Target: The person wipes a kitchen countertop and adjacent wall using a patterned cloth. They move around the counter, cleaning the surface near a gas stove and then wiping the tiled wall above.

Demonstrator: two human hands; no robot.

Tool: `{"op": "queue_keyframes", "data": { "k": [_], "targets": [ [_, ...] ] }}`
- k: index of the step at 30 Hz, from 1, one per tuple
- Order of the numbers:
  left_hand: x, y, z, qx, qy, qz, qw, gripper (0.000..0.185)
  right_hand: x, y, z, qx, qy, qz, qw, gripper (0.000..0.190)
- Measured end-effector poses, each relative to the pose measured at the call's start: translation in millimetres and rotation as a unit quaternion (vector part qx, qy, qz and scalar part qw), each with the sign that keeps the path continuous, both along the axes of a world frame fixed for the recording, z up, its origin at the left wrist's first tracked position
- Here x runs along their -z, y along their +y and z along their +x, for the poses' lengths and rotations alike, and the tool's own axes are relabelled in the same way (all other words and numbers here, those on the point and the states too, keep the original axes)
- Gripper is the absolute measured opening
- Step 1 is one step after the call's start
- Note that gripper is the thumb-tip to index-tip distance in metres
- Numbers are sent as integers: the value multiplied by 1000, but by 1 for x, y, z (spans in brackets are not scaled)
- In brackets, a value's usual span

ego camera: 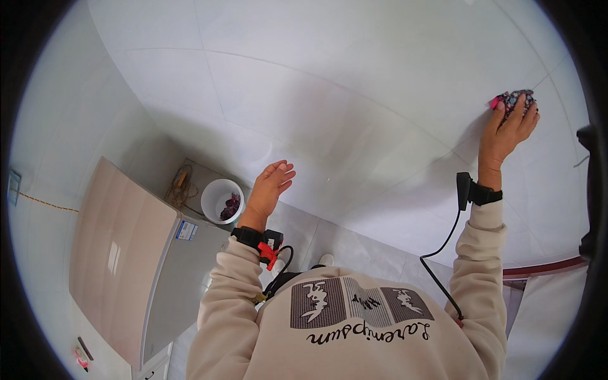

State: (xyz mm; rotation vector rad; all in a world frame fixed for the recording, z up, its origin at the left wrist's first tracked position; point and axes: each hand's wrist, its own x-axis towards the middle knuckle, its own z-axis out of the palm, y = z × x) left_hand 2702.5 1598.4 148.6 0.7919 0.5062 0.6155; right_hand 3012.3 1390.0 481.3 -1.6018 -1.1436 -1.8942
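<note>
My right hand (pixel 508 128) presses a crumpled, dark floral-patterned cloth (pixel 510 102) with a pink edge against the white tiled wall (pixel 370 142), high at the right. The fingers spread over the cloth and partly hide it. My left hand (pixel 273 183) is raised in front of the lower wall with nothing in it, its fingers slightly bent and apart. Just left of that hand, on the floor, a white bucket (pixel 207 197) has a similar dark patterned cloth (pixel 231 207) inside.
A refrigerator (pixel 123 256) with a pale pinkish front stands at the left, its side bearing a label. Coiled cord (pixel 180 186) lies in the corner behind the bucket. Grey tiles (pixel 327 240) cover the floor. A white curtain (pixel 546 313) hangs below a dark red edge (pixel 541 269) at right.
</note>
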Motion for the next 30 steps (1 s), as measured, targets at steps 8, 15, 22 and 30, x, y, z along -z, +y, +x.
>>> {"op": "queue_keyframes", "data": {
  "k": [8, 15, 22, 30],
  "targets": [
    [152, 26, -44, 35, 76, 37, 996, 44, 47, -14, -34, 60, 26, -95, 993, 48],
    [385, 31, -224, 218, 506, 565, 615, 22, 103, -70, -43, 99, 91, -51, 990, 48],
    [384, -36, -337, 404, 529, 500, 554, 13, 140, -173, 6, 113, 193, 116, 968, 47],
    [422, 40, -317, 342, 496, 546, 583, 21, 201, -176, 43, 77, 323, 350, 876, 44]
  ]
}}
